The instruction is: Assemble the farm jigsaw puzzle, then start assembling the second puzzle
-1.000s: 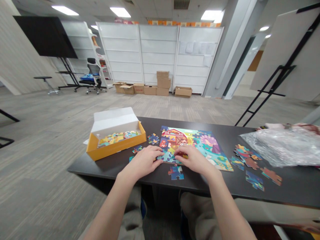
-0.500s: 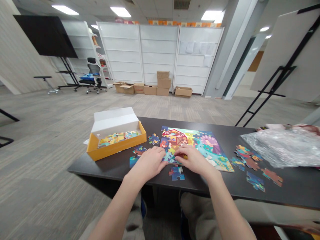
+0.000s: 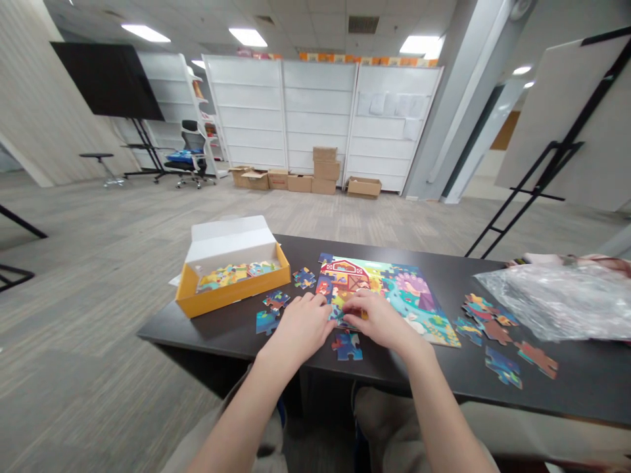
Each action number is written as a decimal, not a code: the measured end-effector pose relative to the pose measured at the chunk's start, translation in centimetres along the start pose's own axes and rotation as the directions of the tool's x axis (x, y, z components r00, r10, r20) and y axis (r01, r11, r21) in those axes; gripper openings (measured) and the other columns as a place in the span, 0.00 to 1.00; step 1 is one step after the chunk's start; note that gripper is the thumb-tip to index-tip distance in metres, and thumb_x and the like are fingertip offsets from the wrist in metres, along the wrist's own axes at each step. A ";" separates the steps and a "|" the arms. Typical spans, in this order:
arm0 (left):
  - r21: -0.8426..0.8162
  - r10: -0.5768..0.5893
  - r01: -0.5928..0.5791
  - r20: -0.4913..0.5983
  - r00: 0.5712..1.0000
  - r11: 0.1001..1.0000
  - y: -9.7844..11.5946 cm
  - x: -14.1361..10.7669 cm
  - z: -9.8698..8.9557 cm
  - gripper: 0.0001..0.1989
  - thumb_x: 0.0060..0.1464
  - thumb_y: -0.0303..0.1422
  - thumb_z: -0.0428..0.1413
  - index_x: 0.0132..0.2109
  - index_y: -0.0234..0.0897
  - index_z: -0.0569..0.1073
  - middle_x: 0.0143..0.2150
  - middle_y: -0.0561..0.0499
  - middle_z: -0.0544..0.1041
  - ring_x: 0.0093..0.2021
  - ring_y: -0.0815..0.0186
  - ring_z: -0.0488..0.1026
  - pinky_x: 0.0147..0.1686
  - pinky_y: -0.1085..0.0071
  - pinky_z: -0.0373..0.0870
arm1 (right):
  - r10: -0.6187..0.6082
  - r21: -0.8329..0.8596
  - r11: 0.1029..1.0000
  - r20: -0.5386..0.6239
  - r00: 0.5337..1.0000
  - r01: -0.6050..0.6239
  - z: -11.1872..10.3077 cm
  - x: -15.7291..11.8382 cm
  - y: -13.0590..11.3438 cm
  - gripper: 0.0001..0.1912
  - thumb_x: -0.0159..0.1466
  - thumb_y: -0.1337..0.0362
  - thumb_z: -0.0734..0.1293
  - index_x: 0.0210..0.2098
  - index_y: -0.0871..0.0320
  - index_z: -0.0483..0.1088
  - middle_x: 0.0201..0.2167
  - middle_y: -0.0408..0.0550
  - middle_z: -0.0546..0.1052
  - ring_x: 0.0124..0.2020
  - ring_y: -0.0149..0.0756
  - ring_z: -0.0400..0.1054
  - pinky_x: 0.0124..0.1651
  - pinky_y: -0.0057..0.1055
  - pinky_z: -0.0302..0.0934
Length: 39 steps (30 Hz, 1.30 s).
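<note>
A person's bare hands meet over the near edge of a colourful jigsaw puzzle (image 3: 401, 289), lying flat on a dark table (image 3: 211, 335) and showing a red barn and a purple shape. The left hand (image 3: 304, 320) covers its near left corner, fingers curled; whether they hold anything cannot be told. The right hand (image 3: 374, 316) is bent, thumb and fingers close together; a yellow patch shows between them, but whether it is a held piece or the picture beneath is unclear. Both hands hide the puzzle's lower middle. A blue loose piece (image 3: 348, 346) lies just nearer the person. The contents of the yellow box (image 3: 236, 295) blur together. Clear plastic (image 3: 562, 299) runs out of view at right.
</note>
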<state>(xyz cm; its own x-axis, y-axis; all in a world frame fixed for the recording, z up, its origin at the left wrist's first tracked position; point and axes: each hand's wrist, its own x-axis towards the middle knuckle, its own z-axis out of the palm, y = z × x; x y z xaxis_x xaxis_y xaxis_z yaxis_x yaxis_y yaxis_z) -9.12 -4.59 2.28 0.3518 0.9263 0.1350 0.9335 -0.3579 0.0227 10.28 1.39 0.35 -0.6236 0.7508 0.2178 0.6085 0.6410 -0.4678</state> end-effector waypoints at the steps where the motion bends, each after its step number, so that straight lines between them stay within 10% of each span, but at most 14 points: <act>1: 0.008 -0.017 0.017 0.007 1.000 1.000 0.2 0.1 -0.1 0.13 0.65 0.39 0.54 0.47 0.36 0.79 0.47 0.44 0.78 0.49 0.53 0.74 0.49 0.58 0.72 | 0.010 -0.006 1.000 0.007 1.000 -0.010 0.0 0.0 0.0 0.04 0.62 0.68 0.71 0.37 0.57 0.79 0.36 0.49 0.78 0.41 0.40 0.70 0.45 0.33 0.61; 39: -0.012 -0.029 0.030 0.064 0.998 0.999 -0.2 0.2 -0.7 0.13 0.63 0.41 0.55 0.47 0.38 0.78 0.47 0.44 0.79 0.46 0.54 0.78 0.41 0.64 0.72 | 0.085 0.033 0.996 0.024 0.996 -0.086 -0.1 -1.1 -0.9 0.08 0.61 0.66 0.73 0.41 0.57 0.79 0.42 0.49 0.75 0.46 0.39 0.70 0.50 0.33 0.62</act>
<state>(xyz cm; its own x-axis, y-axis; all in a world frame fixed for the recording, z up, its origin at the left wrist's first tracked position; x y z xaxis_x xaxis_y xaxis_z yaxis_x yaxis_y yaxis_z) -9.27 -4.40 2.96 0.3282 0.9419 0.0710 0.9427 -0.3314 0.0387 10.43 -0.02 0.61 -0.5814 0.7984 0.1566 0.6432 0.5690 -0.5124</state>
